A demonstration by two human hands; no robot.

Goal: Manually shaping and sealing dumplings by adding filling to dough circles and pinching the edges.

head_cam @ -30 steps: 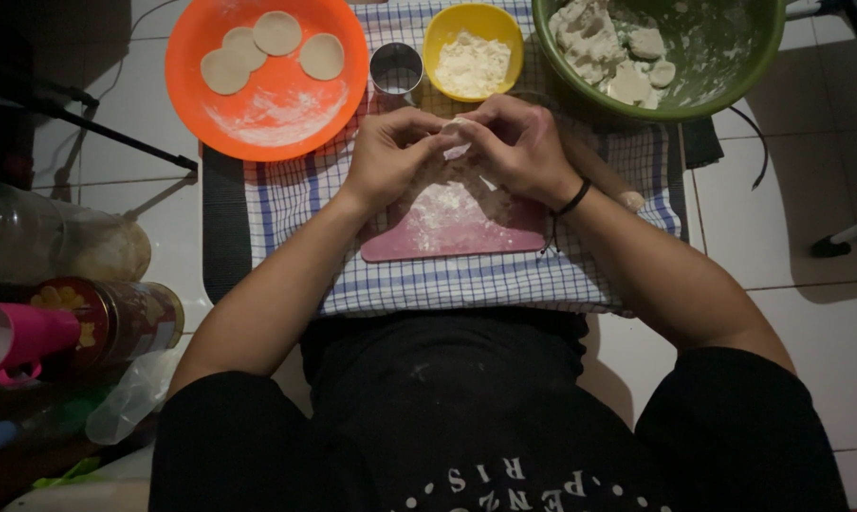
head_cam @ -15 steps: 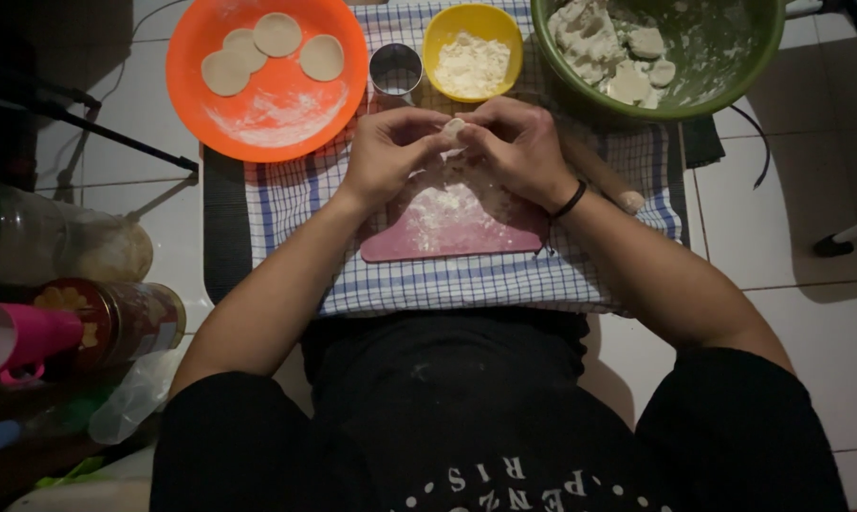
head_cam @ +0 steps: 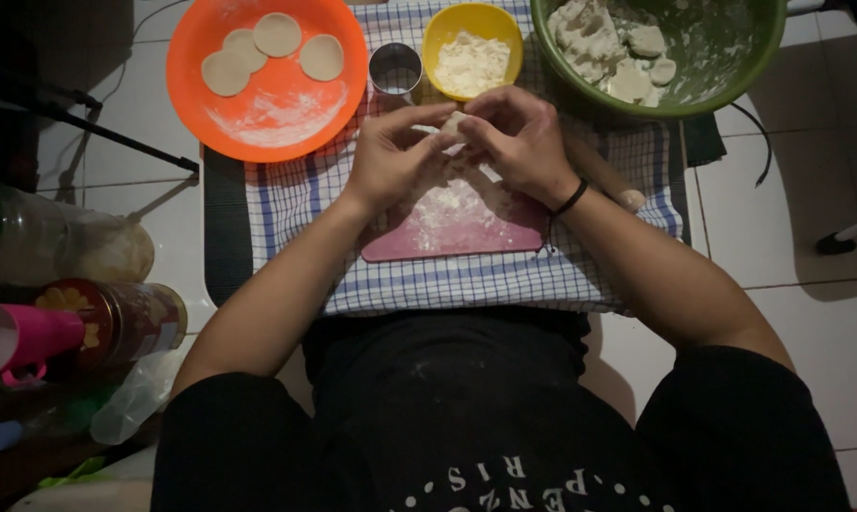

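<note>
Far left of the frame: a clutter of containers on the floor: a clear jar [head_cam: 63, 248], a dark tin [head_cam: 125, 322], a pink cup [head_cam: 16, 338] lying on its side. Dim here; contents not readable.

Upper left: orange plate [head_cam: 269, 81], floured, carrying three flat dough rounds [head_cam: 275, 47]. Just right of it a small metal ring cutter [head_cam: 395, 68], then a yellow bowl [head_cam: 473, 57] of white filling.

Centre: both hands meet above a pink cutting board [head_cam: 457, 223] dusted with flour. Left hand [head_cam: 395, 156] and right hand [head_cam: 523, 142] both pinch one small dough piece [head_cam: 455, 121] between fingertips, thumbs close together. Against half a second and a second ago, the hands sit in nearly the same spot; the fingers have drawn in a little tighter round the piece. Reads as the edge being sealed by small pinches, work continuing rather than finished. A dark band circles the right wrist.

Upper right: green bowl [head_cam: 656, 57] with lumps of dough and flour smears; a rolling pin [head_cam: 607, 175] shows partly under the right forearm.

Surface: blue-and-white checked cloth [head_cam: 466, 280] over a dark mat, laid on pale floor tiles [head_cam: 798, 275]. Room is poorly lit; a cable runs at right.
</note>
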